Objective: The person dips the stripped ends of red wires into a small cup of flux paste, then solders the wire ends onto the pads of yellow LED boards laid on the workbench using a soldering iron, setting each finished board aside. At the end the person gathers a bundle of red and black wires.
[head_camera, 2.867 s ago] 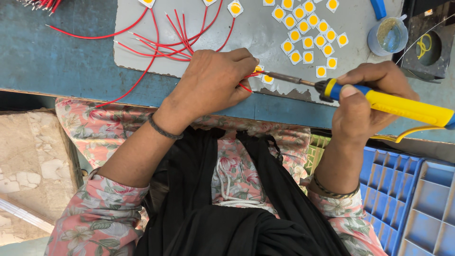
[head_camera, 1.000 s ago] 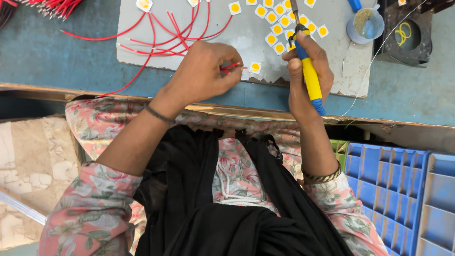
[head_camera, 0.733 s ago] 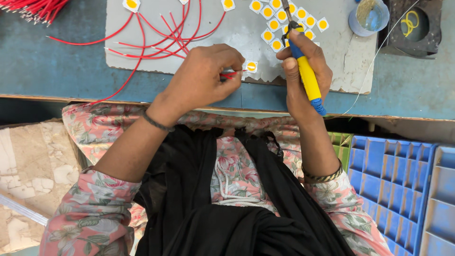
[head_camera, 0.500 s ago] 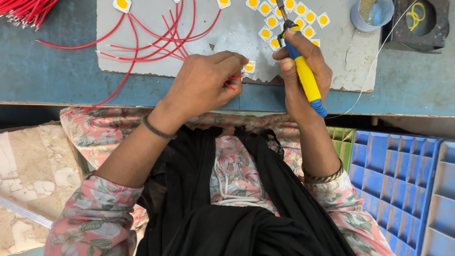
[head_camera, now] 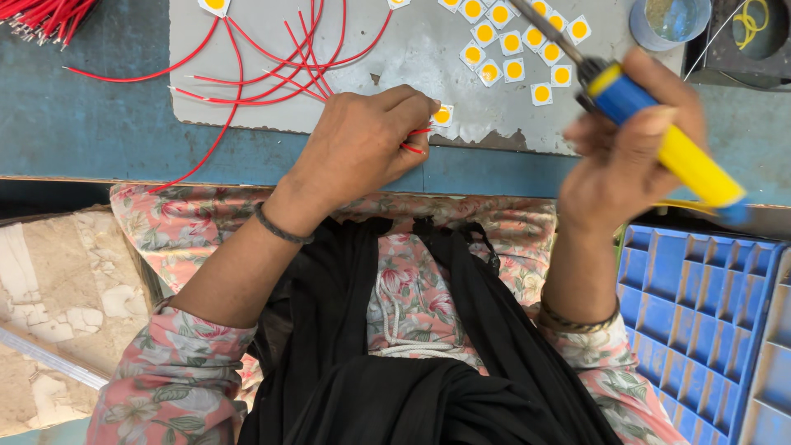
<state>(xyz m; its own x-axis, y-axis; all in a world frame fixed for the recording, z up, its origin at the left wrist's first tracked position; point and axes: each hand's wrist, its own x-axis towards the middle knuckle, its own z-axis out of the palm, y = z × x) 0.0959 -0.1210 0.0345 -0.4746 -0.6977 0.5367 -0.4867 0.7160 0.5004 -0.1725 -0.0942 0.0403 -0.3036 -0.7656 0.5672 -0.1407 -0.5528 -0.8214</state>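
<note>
My left hand (head_camera: 362, 144) rests on the front edge of a grey work mat (head_camera: 412, 58), its fingers pinched on a red wire (head_camera: 414, 140) beside a small white square with a yellow centre (head_camera: 442, 115). My right hand (head_camera: 630, 148) is raised above the table edge and grips a soldering iron (head_camera: 659, 136) with a blue and yellow handle; its metal tip points up and left over several loose yellow squares (head_camera: 515, 41). The right hand is blurred.
Loose red wires (head_camera: 272, 58) spread over the mat, and a bundle of red wires (head_camera: 41, 21) lies at the far left. A round blue cup (head_camera: 667, 21) and a dark holder (head_camera: 754, 37) stand at the back right. Blue plastic trays (head_camera: 704, 321) sit at my right.
My right hand has pulled the soldering iron away from the square, to the right and toward me. My left hand stays on the wire and the square.
</note>
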